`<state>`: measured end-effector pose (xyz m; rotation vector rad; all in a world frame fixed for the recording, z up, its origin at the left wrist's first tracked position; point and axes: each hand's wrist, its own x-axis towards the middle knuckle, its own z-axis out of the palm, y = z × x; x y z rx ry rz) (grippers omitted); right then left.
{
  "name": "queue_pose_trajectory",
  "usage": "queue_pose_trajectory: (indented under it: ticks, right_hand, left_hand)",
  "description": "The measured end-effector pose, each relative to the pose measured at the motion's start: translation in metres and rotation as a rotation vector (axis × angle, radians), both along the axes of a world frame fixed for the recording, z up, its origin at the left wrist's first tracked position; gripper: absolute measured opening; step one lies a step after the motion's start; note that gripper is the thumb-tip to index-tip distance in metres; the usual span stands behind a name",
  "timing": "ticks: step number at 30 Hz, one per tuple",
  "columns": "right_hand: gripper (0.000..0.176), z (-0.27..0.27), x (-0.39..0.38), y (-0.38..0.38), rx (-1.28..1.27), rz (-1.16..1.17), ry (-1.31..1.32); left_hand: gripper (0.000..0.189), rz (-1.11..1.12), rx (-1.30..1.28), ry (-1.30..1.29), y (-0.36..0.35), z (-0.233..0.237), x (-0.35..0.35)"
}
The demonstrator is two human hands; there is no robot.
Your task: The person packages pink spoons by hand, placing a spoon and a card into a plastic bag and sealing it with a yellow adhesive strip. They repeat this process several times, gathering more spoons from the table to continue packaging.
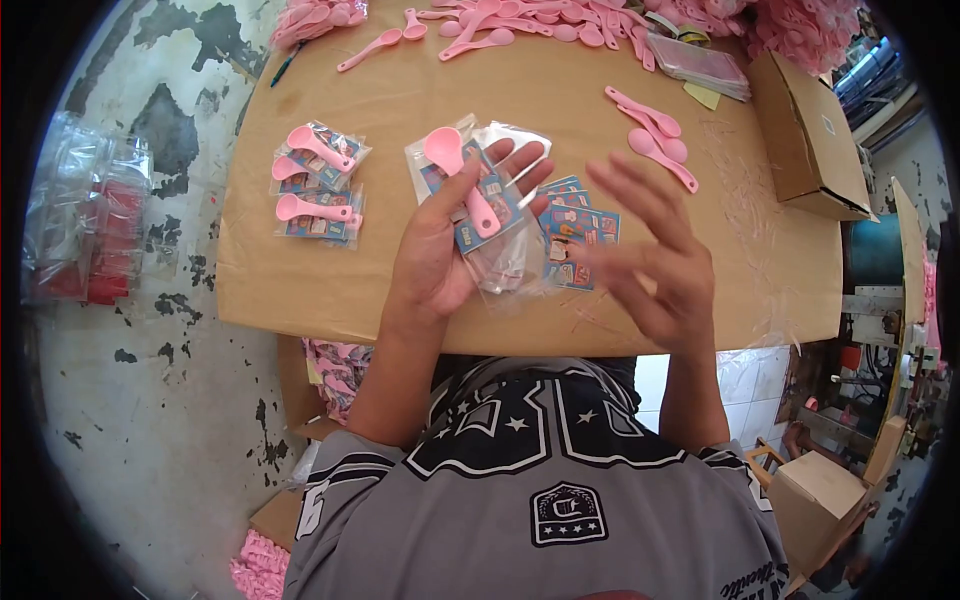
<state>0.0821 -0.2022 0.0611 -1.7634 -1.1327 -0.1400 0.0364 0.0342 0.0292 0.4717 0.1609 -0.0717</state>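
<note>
My left hand [436, 250] is palm up over the table, its thumb pressed on a pink plastic spoon [444, 150] that lies along a blue printed card [511, 207]. Clear plastic bags [503, 268] show around and below that card. To the right, my right hand [668, 275] is raised with fingers spread and slightly blurred, holding nothing. Several more blue printed cards [588, 226] lie fanned out between the two hands.
Finished-looking packets with pink spoons [315, 208] lie at left. Loose spoons [660, 150] sit at right, with a large pile of spoons [560, 25] at the back. A cardboard box [800, 135] and a clear plastic case [695, 65] stand at the right edge.
</note>
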Motion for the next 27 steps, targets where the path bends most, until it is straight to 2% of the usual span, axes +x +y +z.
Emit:
queue_pose_trajectory:
  ticks: [2,3,7,10,13,16,17,20,21,24,27]
  right_hand:
    - [0.031,-0.002,0.008,0.01,-0.162,-0.223,-0.202]
    - [0.04,-0.006,0.013,0.011,-0.22,-0.202,-0.282]
    - [0.038,-0.016,0.011,0.03,-0.183,-0.112,-0.332]
    - [0.035,-0.015,0.014,0.03,-0.09,-0.055,-0.258]
    - [0.031,-0.018,0.02,0.021,0.214,0.042,0.042]
    - [0.028,-0.016,0.007,0.018,0.304,-0.138,0.482]
    - [0.041,-0.013,0.008,0.021,0.236,-0.141,0.513]
    - [0.055,-0.012,0.001,0.026,0.178,-0.104,0.721]
    - [0.061,-0.014,-0.001,0.028,0.173,-0.082,0.758]
    - [0.058,-0.019,-0.007,0.029,0.172,-0.121,0.819]
    - [0.05,-0.026,-0.005,0.032,0.263,-0.41,0.436]
  left_hand:
    - [0.049,-0.073,0.006,-0.019,-0.007,0.003,0.0]
    - [0.049,-0.107,0.01,-0.029,-0.011,0.003,-0.001]
    - [0.052,-0.24,0.014,-0.004,-0.018,-0.005,-0.005]
    - [0.053,-0.187,0.036,0.035,-0.022,-0.007,-0.007]
    - [0.056,-0.014,0.06,0.041,-0.012,-0.014,-0.006]
    - [0.056,0.061,0.302,-0.061,-0.007,-0.01,-0.01]
    - [0.056,-0.003,0.379,-0.105,-0.009,-0.005,-0.011]
    - [0.055,-0.123,0.579,-0.164,-0.018,0.012,-0.017]
    - [0.054,-0.122,0.628,-0.133,-0.02,0.015,-0.018]
    - [0.048,-0.067,0.714,-0.062,-0.023,0.011,-0.017]
    - [0.05,-0.014,0.836,-0.052,-0.026,0.008,-0.02]
